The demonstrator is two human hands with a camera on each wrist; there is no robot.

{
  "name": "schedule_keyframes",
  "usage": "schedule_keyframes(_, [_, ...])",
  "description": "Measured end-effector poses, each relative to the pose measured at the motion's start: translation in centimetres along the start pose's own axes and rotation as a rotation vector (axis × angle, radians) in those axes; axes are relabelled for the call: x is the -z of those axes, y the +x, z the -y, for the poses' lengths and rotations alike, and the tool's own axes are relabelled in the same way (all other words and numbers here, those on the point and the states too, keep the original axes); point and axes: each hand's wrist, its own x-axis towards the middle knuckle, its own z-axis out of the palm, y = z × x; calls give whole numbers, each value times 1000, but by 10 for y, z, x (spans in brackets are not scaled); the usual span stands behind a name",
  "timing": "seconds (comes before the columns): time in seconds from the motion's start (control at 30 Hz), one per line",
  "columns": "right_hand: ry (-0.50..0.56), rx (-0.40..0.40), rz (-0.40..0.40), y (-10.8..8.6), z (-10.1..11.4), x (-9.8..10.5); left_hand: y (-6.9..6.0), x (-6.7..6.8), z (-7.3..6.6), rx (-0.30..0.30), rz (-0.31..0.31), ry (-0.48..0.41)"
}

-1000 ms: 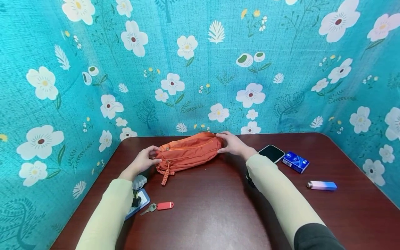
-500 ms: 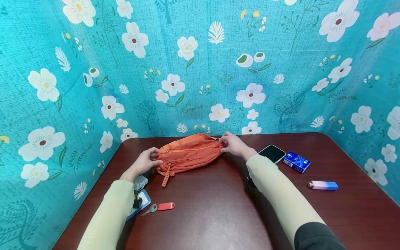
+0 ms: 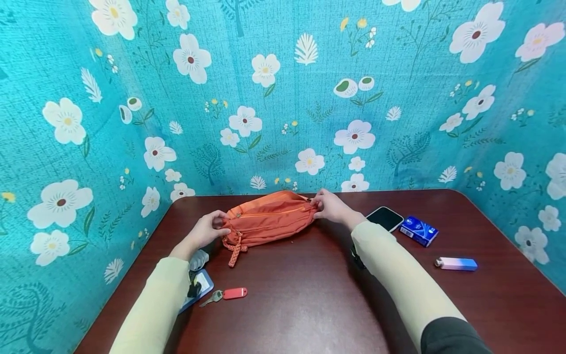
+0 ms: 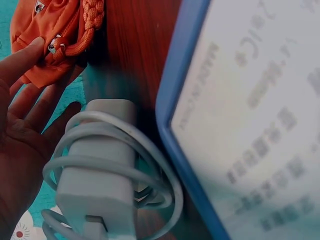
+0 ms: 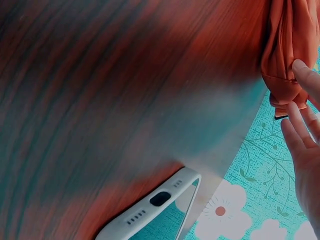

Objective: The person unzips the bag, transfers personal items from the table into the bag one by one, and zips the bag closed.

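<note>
An orange zippered bag [image 3: 269, 219] lies near the table's back edge, a braided cord hanging from its left end. My left hand [image 3: 204, 232] pinches that end; in the left wrist view the thumb of the hand [image 4: 25, 120] presses the fabric of the bag [image 4: 52, 40] beside a zipper pull, with fingers behind. At the other end my right hand [image 3: 333, 207] grips the bag's corner. The right wrist view shows this hand [image 5: 306, 130] with its thumb on the gathered orange bag [image 5: 290, 55] and fingertips at a strap end.
A white charger with coiled cable [image 4: 95, 185] and a blue-edged card or case [image 4: 182, 65] lie by my left wrist. Nearby is a key with red tag [image 3: 234, 293]. On the right are a phone [image 3: 385, 218], a blue packet [image 3: 418, 230] and a pink-blue stick [image 3: 457, 264].
My right hand has shifted slightly right along the bag's end, and the bag looks a little flatter and more stretched. The left hand stays at its end.
</note>
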Motion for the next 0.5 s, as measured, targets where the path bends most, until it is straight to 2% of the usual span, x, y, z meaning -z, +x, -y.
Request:
schedule_keyframes(0.2, [42, -10, 19, -8, 0, 4, -3, 0, -2, -14, 10, 0])
schedule_keyframes(0.37, [53, 41, 9, -14, -2, 6, -4, -1, -5, -32, 12, 10])
schedule_keyframes(0.5, [86, 45, 11, -18, -5, 7, -5, -3, -7, -46, 18, 2])
